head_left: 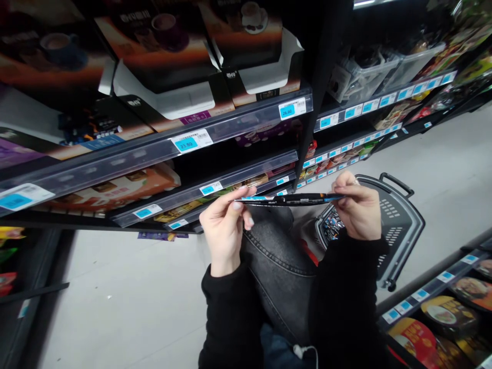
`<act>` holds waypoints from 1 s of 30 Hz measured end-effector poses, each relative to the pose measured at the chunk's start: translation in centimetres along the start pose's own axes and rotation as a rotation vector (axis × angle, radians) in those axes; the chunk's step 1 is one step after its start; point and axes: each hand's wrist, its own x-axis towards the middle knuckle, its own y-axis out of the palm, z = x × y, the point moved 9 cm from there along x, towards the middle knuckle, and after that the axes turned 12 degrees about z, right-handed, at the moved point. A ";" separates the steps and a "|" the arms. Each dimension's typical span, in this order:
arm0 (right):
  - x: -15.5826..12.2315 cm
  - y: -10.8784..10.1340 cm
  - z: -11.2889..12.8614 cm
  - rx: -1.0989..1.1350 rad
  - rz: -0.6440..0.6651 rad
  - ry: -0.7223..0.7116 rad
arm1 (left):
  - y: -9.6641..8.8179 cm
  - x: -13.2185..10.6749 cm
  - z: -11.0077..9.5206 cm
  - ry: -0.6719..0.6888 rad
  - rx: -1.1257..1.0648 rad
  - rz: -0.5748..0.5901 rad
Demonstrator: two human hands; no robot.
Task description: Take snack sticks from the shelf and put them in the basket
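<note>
Fingertips on slim black packet

Left hand and right hand hover level, well apart, fingertips pinched.

The flat packet between the left hand and right hand is black with blue and white print. Below the hands are faded grey-black jeans; behind the right hand a dark grey basket; above, price tags are cyan-and-white.
</note>
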 end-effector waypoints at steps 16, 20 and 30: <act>-0.1 0.1 1.7 -0.361 -0.044 -0.024 | -0.1 0.4 -0.1 -0.092 0.196 -0.018; 0.1 -0.2 1.7 -0.306 -0.096 -0.095 | 0.0 0.4 0.9 -0.179 0.165 0.045; 0.0 -0.3 0.1 -0.106 -0.077 0.009 | 4.1 -2.7 5.4 -0.784 0.003 0.587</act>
